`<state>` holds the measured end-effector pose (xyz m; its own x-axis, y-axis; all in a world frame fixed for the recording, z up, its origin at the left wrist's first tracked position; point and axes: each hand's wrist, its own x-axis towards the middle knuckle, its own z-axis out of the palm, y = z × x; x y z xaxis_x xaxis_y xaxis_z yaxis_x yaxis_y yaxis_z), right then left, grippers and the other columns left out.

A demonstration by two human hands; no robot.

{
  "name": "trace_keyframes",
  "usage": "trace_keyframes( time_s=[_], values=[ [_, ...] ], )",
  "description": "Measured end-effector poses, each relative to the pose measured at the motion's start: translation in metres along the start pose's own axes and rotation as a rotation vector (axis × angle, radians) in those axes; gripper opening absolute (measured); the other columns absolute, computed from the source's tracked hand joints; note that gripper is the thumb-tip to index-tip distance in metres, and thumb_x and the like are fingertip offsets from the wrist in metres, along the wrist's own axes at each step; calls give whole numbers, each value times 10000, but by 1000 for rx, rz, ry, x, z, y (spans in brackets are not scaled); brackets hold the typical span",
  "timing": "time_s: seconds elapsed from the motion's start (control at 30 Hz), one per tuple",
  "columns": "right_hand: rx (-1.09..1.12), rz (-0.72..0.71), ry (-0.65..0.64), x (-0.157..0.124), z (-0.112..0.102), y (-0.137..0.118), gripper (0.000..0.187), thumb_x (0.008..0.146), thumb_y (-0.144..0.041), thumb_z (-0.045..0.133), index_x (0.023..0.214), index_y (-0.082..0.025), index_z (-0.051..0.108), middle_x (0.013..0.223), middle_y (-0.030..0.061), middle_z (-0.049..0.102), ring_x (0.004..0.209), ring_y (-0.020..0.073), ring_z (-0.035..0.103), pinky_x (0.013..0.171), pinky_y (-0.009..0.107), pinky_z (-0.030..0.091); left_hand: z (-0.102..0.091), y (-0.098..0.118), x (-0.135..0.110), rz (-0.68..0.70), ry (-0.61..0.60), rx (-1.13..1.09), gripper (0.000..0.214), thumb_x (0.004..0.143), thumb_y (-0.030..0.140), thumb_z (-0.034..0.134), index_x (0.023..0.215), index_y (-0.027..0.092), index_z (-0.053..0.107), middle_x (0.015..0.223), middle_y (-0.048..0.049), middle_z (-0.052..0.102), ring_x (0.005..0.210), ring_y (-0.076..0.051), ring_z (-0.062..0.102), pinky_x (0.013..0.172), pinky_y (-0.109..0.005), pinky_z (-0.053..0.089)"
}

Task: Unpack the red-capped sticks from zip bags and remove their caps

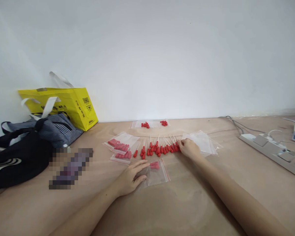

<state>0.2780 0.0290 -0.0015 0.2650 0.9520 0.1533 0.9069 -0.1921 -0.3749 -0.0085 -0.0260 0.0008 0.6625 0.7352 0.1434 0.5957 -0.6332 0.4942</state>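
Note:
A row of droppers [158,150] with red rubber bulbs and thin clear stems lies across the middle of the table, bulbs towards me. At its right end, my right hand [189,148] has its fingertips closed on a red-bulbed dropper, mostly hidden by the fingers. My left hand [131,177] rests with fingers stretched out on the left edge of a clear zip bag [157,177]. Inside that bag are a few red bulbs [154,165]. Left of the row, filled zip bags [120,144] overlap, red bulbs showing through them.
Flat clear bags [203,142] lie beyond my right hand. Near the wall, another bag [152,124] bears two clusters of red bulbs. A power strip [272,152] with plugs stands right. A yellow bag [81,108], striped bag [66,129], black bag [22,157] and blurred-out item [72,168] occupy the left.

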Motion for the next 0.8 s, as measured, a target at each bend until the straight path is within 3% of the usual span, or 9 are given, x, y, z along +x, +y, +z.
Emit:
trace_keyframes(
  time_s=[0.1,0.17,0.27,0.33,0.5,0.63,0.8],
  values=[
    [64,-60,68,-9,-3,1,331,836,-360,349,862,-194,634,896,75,624,821,171,568,668,239,378,1,0,-1,28,66,-37,344,821,274,441,1156,231,504,1243,-59,486,1135,-183,443,962,-358,355],
    [197,-199,71,-21,-2,0,274,814,-335,395,849,-194,627,833,50,623,763,153,561,672,237,387,1,0,-1,30,85,-59,315,830,282,428,1122,225,531,1182,-56,539,1094,-174,480,939,-344,380],
    [430,-513,-65,-42,2,-7,172,759,-295,492,720,-192,623,719,22,603,680,136,538,650,237,400,1,1,-1,27,51,-67,328,819,288,454,1134,230,521,1184,-53,540,1088,-177,488,935,-342,386],
    [463,-613,-154,-53,5,-12,136,731,-277,537,663,-194,622,664,10,580,660,131,521,619,231,393,1,2,-1,35,19,-71,351,812,280,467,1158,231,502,1218,-56,512,1106,-182,475,944,-342,378],
    [374,-694,-247,-64,13,-21,135,726,-327,574,751,-229,664,647,0,554,675,135,496,594,229,352,1,3,-2,54,-20,-81,360,819,265,457,1177,238,482,1254,-54,472,1124,-178,457,954,-328,366],
    [331,-626,-217,-66,16,-26,297,704,-427,594,936,-247,638,696,6,549,690,142,495,580,229,334,1,2,-2,84,-49,-75,372,829,261,443,1201,253,453,1276,-48,442,1150,-175,424,970,-332,346],
    [360,-621,-253,-64,20,-29,295,610,-440,672,764,-193,628,693,-4,530,668,129,477,576,223,328,1,2,-2,73,-59,-59,410,829,274,440,1237,252,407,1298,-59,411,1164,-191,404,974,-350,339]
  ],
)
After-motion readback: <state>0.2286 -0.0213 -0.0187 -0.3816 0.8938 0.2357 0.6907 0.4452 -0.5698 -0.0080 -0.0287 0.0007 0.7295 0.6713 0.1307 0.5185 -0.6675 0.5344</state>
